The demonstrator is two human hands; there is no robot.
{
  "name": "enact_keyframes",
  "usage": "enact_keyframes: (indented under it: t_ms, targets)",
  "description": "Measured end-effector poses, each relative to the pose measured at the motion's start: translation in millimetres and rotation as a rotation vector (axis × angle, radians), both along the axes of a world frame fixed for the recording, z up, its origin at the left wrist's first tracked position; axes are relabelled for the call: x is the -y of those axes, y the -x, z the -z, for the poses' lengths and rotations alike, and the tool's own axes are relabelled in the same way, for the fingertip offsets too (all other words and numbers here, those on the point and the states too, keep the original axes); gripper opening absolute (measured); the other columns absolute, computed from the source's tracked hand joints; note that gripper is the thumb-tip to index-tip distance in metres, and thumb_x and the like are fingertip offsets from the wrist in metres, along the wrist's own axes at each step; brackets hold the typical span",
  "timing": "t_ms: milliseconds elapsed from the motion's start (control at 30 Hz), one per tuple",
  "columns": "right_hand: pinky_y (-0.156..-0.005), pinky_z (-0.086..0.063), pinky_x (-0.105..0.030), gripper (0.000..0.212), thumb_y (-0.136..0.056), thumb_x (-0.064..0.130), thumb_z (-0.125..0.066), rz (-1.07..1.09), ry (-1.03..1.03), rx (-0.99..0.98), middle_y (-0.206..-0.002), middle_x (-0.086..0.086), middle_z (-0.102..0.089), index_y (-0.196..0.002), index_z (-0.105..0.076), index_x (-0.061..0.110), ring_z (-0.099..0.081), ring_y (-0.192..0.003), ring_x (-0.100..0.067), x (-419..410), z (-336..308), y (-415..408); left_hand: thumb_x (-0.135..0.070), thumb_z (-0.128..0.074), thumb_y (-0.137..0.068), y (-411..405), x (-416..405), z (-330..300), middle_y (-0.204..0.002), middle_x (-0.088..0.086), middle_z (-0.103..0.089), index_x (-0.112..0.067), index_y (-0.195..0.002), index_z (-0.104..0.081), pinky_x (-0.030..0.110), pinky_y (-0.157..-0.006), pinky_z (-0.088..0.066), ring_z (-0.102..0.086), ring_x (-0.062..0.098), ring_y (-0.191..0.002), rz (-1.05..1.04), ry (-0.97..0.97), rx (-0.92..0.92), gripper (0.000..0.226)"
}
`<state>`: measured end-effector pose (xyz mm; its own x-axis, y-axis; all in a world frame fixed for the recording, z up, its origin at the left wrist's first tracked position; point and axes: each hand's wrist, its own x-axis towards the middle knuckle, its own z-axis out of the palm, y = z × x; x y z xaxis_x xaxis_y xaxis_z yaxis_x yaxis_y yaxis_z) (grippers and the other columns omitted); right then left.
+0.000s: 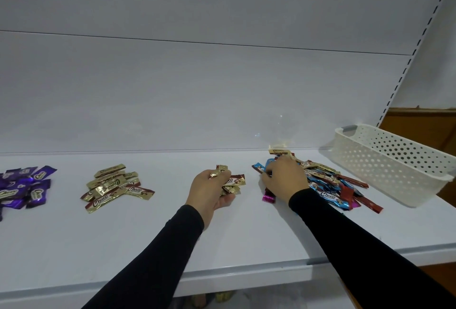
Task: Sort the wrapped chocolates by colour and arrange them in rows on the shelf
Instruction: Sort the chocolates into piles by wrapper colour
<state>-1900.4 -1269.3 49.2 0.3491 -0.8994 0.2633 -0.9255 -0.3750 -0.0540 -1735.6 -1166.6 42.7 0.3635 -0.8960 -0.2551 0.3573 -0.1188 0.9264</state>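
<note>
Several gold chocolates (228, 181) bunched in my left hand (209, 191); my right hand (283, 177) presses curled fingers into the mixed pile (328, 185), grip unclear. Gold heap (113, 187) and purple heap (24, 187) lie leftward; white basket (394, 160) crowds the pile's right.

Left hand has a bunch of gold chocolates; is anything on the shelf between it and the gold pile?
Nothing visible: bare shelf lies between the left hand, gripping gold chocolates, and the gold pile.
</note>
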Motion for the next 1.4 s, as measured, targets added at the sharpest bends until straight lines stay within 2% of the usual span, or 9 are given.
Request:
enact_keyframes:
  t_ms: [167,267,400,533,700,900,1100,1267,1400]
  targets:
    - [-0.083,-0.039,-0.026,0.024,-0.095,0.030,-0.060,-0.133,0.051,0.464,-0.100,-0.001,-0.059,-0.098,-0.078,0.015,-0.051,-0.098,-0.016,-14,-2,1,-0.016,-0.066,-0.095,-4,-3,3,-0.091,0.016,-0.073,-0.003,-0.105,-0.063,0.032,-0.064,-0.061,-0.070,0.026,-0.069,-0.008,0.014,-0.003,0.017]
    - [-0.066,-0.037,-0.015,0.028,-0.095,0.034,-0.061,-0.150,-0.129,0.791,-0.076,0.000,-0.064,-0.081,-0.075,0.014,-0.053,-0.078,-0.010,-28,-17,-1,-0.018,-0.065,-0.096,-4,-4,5,-0.093,0.018,-0.074,-0.003,-0.107,-0.062,0.032,-0.062,-0.060,-0.070,0.029,-0.070,-0.007,0.004,0.013,0.019]
    - [-0.063,-0.037,-0.027,0.040,-0.092,0.033,-0.065,-0.194,-0.408,1.107,-0.065,-0.008,-0.049,-0.078,-0.065,-0.004,-0.043,-0.063,-0.014,-37,-25,-5,-0.022,-0.065,-0.096,-3,-6,4,-0.098,0.022,-0.074,-0.004,-0.109,-0.062,0.032,-0.061,-0.058,-0.066,0.029,-0.066,-0.002,-0.003,0.025,0.023]
    - [-0.068,-0.043,-0.034,0.027,-0.092,0.030,-0.067,-0.229,-0.684,1.297,-0.078,-0.012,-0.061,-0.089,-0.074,0.005,-0.051,-0.071,-0.022,-41,-19,-14,-0.020,-0.064,-0.097,-4,-11,0,-0.093,0.018,-0.072,-0.001,-0.109,-0.063,0.030,-0.060,-0.057,-0.066,0.025,-0.062,-0.019,0.016,0.009,0.023]
    - [-0.056,-0.049,-0.026,0.020,-0.098,0.019,-0.058,-0.253,-0.745,1.276,-0.077,-0.010,-0.065,-0.097,-0.071,0.003,-0.058,-0.061,-0.016,-48,-14,-31,-0.026,-0.060,-0.100,-9,-22,-6,-0.097,0.015,-0.075,-0.005,-0.108,-0.064,0.030,-0.060,-0.056,-0.066,0.021,-0.061,0.028,0.028,0.041,0.023]
    - [-0.066,-0.049,-0.032,0.018,-0.096,0.021,-0.062,-0.230,-0.743,1.272,-0.079,-0.007,-0.069,-0.089,-0.073,0.008,-0.060,-0.071,-0.018,-61,-10,-60,-0.036,-0.064,-0.096,-21,-38,-11,-0.095,0.010,-0.074,-0.010,-0.111,-0.065,0.034,-0.067,-0.054,-0.066,0.019,-0.066,0.093,0.065,0.096,0.030]
    - [-0.060,-0.047,-0.025,0.017,-0.093,0.020,-0.064,-0.230,-0.815,1.291,-0.080,-0.005,-0.069,-0.087,-0.074,0.008,-0.058,-0.070,-0.017,-76,-13,-106,-0.010,-0.070,-0.088,-53,-57,-12,-0.085,0.013,-0.070,-0.006,-0.110,-0.060,0.030,-0.054,-0.048,-0.059,0.016,-0.058,-0.010,0.085,0.243,0.024]
    - [-0.072,-0.050,-0.024,0.028,-0.094,0.035,-0.061,-0.339,-0.637,0.987,-0.088,-0.002,-0.071,-0.090,-0.073,0.010,-0.061,-0.076,-0.009,-87,-3,-142,0.001,-0.067,-0.086,-97,-81,-11,-0.088,0.007,-0.070,-0.016,-0.103,-0.061,0.022,-0.058,-0.053,-0.066,0.014,-0.067,-0.209,0.095,0.411,0.025]
    - [-0.096,-0.042,-0.023,0.031,-0.098,0.040,-0.051,-0.490,-0.387,0.561,-0.119,0.006,-0.064,-0.116,-0.069,0.021,-0.057,-0.110,-0.008,-95,9,-165,-0.017,-0.063,-0.094,-139,-98,-6,-0.091,-0.015,-0.064,-0.027,-0.107,-0.056,0.009,-0.062,-0.039,-0.058,-0.005,-0.079,-0.349,0.014,0.879,0.019]
